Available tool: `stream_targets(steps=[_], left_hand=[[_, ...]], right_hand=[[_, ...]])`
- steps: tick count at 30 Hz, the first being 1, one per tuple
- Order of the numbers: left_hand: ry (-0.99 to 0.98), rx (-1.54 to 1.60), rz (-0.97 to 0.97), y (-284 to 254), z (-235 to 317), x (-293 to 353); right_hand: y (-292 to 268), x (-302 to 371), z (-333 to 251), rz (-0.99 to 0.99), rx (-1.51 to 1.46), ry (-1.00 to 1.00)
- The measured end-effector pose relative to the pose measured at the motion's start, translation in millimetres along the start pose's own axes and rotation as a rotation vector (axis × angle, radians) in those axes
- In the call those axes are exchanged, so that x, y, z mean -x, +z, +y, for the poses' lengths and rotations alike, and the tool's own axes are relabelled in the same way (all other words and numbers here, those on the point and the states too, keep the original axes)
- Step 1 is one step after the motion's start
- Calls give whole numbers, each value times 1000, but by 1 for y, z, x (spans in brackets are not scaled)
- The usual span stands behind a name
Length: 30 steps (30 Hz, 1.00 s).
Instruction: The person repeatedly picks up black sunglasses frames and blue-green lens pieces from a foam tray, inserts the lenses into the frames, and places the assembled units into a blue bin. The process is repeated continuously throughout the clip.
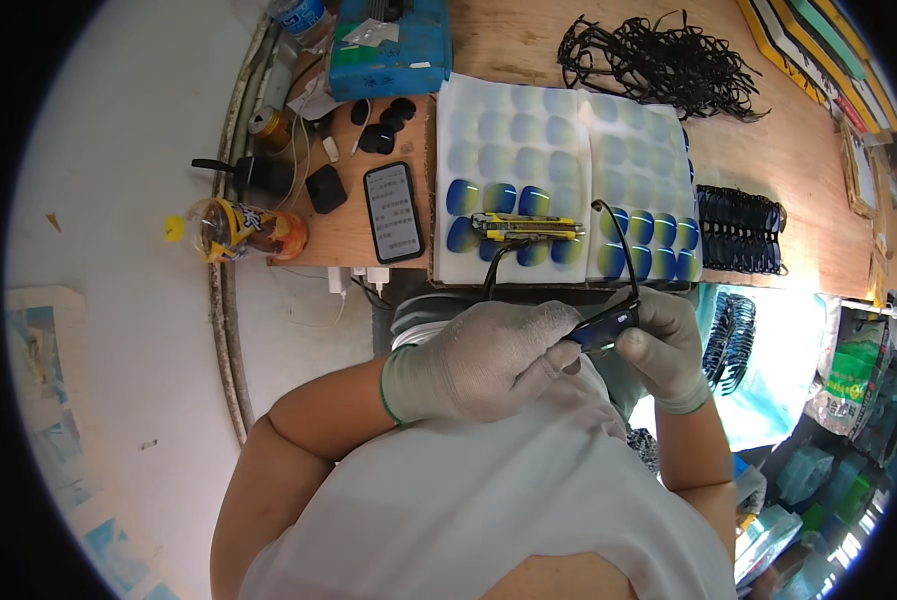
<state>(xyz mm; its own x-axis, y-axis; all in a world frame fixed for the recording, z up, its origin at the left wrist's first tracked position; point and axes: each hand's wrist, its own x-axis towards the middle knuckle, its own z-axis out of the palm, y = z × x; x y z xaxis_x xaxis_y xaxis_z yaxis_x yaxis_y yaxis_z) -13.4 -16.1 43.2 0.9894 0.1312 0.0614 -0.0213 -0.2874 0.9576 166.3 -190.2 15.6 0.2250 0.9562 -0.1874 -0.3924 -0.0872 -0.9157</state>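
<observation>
A pair of dark sunglasses point(605, 328) is held just in front of the table edge, its thin black temple arms pointing up and away from me. My left hand point(489, 360), in a pale grey glove with a green cuff, grips one side with thumb and fingers. On the other side, my gloved right hand point(666, 345) pinches the frame near the hinge. Beyond them, blue-and-yellow tinted lenses point(534, 200) lie in rows, many veiled by translucent white paper point(461, 268). Across the nearer lenses rests a yellow utility knife point(529, 227).
Left on the table are a phone point(394, 212), a drink bottle point(244, 230), loose dark lenses point(377, 138) and a blue box point(389, 60). A tangle of black frame parts point(659, 65) lies at the back. Stacked glasses frames point(741, 228) stand to the right.
</observation>
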Motion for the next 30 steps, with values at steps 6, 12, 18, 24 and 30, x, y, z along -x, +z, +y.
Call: stream_targets(steps=[6,12,18,24,30], left_hand=[[-178,8,42,-1,7,1],[-266,323,-161,-32,-7,3],[-211,167,-59,-25,-13,8],[-180,-86,21,-14,-8,7],[-103,6,21,-18,-6,2]], right_hand=[[7,-6,10,16,-229,98],[14,-22,24,-76,-262,39],[17,-20,26,50,-69,79],[15,-22,31,123,5,108],[28,-13,17,149,-135,43]])
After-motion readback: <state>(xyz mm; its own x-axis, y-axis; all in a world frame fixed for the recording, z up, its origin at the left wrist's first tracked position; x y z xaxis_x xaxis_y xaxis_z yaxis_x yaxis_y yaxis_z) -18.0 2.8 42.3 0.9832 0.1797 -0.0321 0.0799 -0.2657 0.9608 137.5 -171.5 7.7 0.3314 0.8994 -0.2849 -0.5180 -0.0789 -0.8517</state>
